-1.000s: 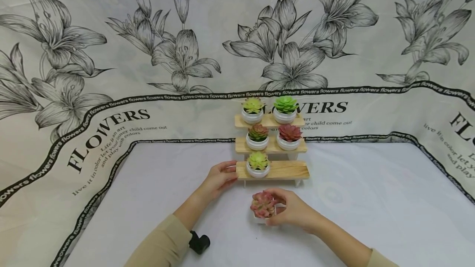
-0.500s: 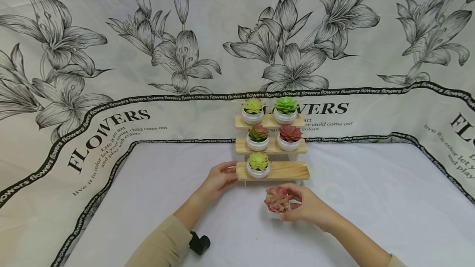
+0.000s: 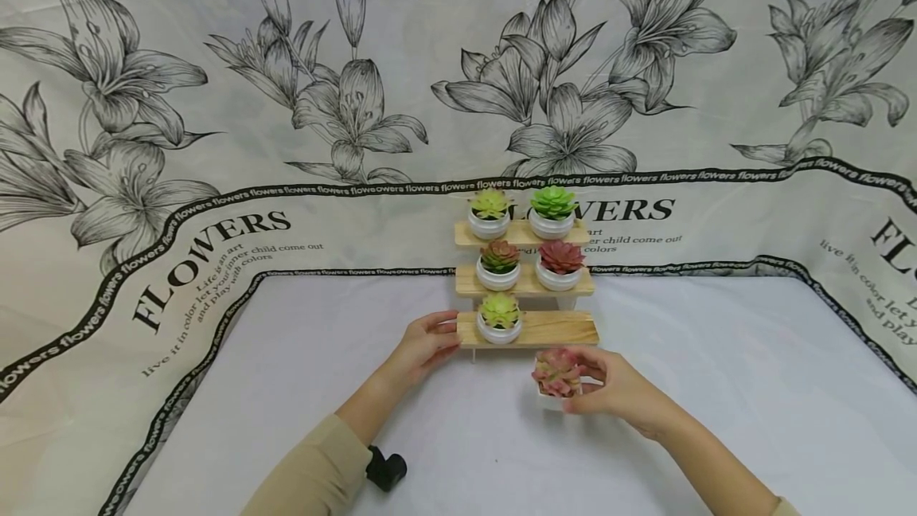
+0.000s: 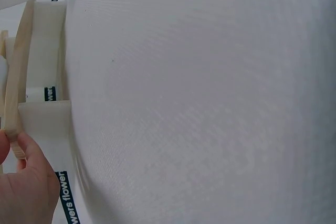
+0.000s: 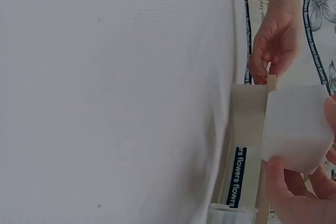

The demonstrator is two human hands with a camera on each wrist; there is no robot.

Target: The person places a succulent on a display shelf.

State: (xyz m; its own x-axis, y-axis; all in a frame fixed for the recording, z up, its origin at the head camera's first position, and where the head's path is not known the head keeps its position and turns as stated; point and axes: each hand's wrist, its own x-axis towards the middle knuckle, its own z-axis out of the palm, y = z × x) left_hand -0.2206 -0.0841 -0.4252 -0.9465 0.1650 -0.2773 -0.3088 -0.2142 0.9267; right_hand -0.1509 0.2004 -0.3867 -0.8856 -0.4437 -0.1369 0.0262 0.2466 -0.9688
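Note:
A pink artificial succulent in a white squarish pot (image 3: 558, 377) is gripped by my right hand (image 3: 618, 390), just in front of the lowest wooden shelf. The right wrist view shows the plain white pot (image 5: 295, 129) between fingers (image 5: 281, 184) and thumb, raised off the cloth. My left hand (image 3: 427, 347) pinches the left end of the bottom board (image 3: 555, 329) of a three-tier wooden stand. In the left wrist view, its thumb and fingers (image 4: 32, 153) sit on either side of the board's end. A yellow-green succulent (image 3: 499, 318) stands on that board's left half.
On the middle tier are a green-red succulent (image 3: 499, 265) and a dark red succulent (image 3: 560, 265). The top tier bears a yellow-green succulent (image 3: 489, 215) and a bright green succulent (image 3: 552, 213). A black object (image 3: 387, 470) lies by the left sleeve. Flower-printed cloth hangs behind.
My right hand has carried the pink succulent to the right and slightly toward the stand, under the bottom board's right half. The left hand has stayed at the board's end.

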